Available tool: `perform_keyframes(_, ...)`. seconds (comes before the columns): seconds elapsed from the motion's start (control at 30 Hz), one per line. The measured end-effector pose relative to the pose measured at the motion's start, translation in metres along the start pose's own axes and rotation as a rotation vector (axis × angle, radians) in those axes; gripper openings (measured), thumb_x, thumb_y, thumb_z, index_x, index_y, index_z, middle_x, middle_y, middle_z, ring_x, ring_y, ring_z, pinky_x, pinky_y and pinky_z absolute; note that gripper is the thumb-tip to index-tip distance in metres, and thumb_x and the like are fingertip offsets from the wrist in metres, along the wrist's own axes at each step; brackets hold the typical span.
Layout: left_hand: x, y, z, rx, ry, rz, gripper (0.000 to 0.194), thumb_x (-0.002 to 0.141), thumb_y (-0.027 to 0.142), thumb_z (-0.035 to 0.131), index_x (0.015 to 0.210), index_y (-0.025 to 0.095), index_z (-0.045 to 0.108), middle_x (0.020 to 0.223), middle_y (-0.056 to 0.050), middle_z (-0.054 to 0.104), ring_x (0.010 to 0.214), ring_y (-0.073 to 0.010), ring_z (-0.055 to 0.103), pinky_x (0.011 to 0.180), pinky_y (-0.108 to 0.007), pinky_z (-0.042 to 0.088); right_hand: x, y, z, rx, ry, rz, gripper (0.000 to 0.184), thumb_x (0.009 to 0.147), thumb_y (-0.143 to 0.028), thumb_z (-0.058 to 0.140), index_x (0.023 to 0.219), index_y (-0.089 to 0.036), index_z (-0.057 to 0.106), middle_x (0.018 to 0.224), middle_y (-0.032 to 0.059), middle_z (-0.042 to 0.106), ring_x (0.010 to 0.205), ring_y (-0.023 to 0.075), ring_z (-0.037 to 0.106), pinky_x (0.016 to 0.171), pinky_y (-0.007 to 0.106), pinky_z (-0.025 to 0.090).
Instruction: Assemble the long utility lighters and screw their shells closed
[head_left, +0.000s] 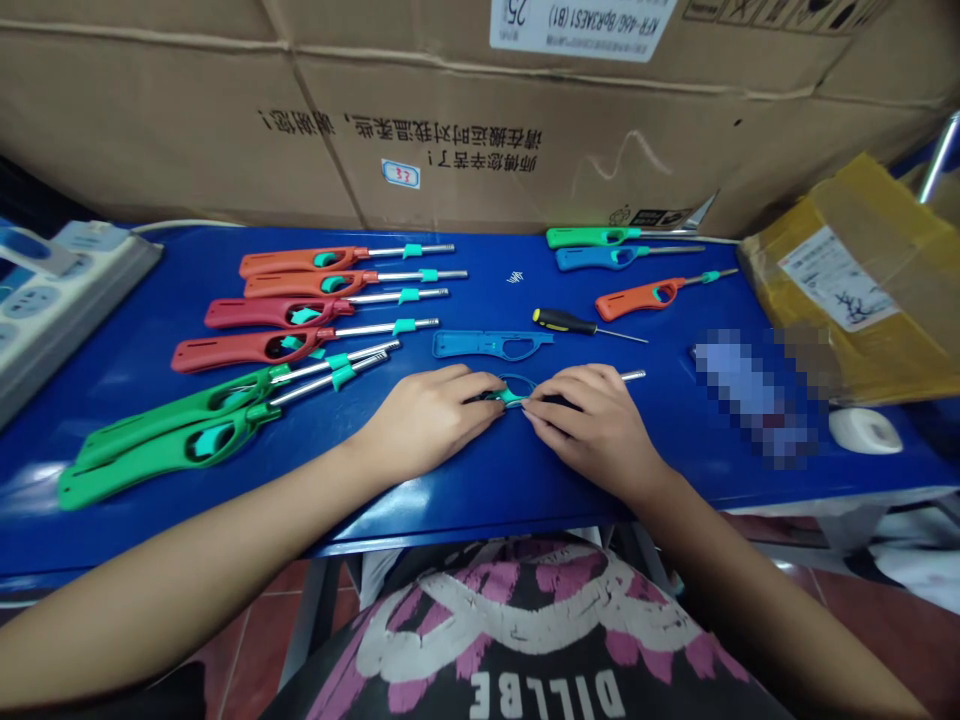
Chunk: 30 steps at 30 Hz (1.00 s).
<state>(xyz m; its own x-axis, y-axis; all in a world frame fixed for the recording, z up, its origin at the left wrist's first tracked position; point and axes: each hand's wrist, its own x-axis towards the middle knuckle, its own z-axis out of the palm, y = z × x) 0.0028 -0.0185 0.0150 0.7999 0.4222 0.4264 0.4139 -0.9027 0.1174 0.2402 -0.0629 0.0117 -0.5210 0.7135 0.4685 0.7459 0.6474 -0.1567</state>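
Both my left hand (pixel 431 415) and my right hand (pixel 596 425) are closed around a blue long-necked lighter (pixel 523 383) low over the table. Its trigger loop and a bit of teal trigger show between my fingertips. The tip of a metal tube pokes out past my right hand; my fingers hide most of the body. Just behind lies a separate blue half-shell of a lighter handle (pixel 469 344), flat on the table. A screwdriver (pixel 564 321) with a black and yellow handle rests beyond my right hand, its shaft pointing right.
Several red, orange and green lighters (pixel 259 312) lie in a row at left. More lighters (pixel 637 298) lie at the back right, near a yellow-taped parcel (pixel 840 290). A power strip (pixel 71 275) stands far left. Small pale pins (pixel 514 277) and a large cardboard box (pixel 450 120) are behind.
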Motion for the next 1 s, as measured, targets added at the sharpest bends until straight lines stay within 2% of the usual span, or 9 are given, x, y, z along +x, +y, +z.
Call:
perform_keyframes(0.2,-0.002,-0.001,0.004,-0.050,0.031,-0.006,0.021,0.102,0.024,0.055,0.104,0.018,0.075,0.111,-0.004,0.075,0.089,-0.0165,0.068,0.079,-0.028,0.057,0.001,-0.002,0.001,0.072,0.001,0.053,0.012,0.094,-0.020,0.066,0.084,-0.022,0.072,0.093,0.0021,0.076,0.088,0.0195,0.065,0.081,0.039,0.043)
perform_keyframes(0.43,-0.002,-0.002,0.007,-0.176,0.057,-0.085,0.017,0.099,0.023,0.059,0.101,0.020,0.076,0.113,-0.004,0.074,0.094,-0.0175,0.068,0.082,-0.029,0.056,0.000,0.000,0.001,0.188,0.023,0.129,0.009,0.092,-0.019,0.067,0.092,-0.024,0.074,0.091,0.0018,0.076,0.087,0.0190,0.067,0.082,0.039,0.045)
perform_keyframes(0.77,-0.003,-0.003,0.010,-0.259,0.092,-0.107,0.014,0.096,0.020,0.063,0.102,0.020,0.076,0.113,-0.004,0.074,0.092,-0.0182,0.068,0.082,-0.033,0.058,0.001,-0.002,0.000,0.146,-0.030,0.140,0.009,0.093,-0.020,0.066,0.089,-0.024,0.073,0.093,0.0018,0.074,0.089,0.0197,0.065,0.083,0.041,0.042)
perform_keyframes(1.0,-0.004,-0.003,0.012,-0.293,0.096,-0.119,0.014,0.096,0.020,0.063,0.103,0.019,0.076,0.115,-0.006,0.074,0.092,-0.0186,0.067,0.083,-0.034,0.057,0.003,-0.002,0.002,0.239,-0.043,0.207,0.005,0.091,-0.022,0.068,0.091,-0.024,0.073,0.094,0.0023,0.074,0.089,0.0196,0.065,0.082,0.040,0.043)
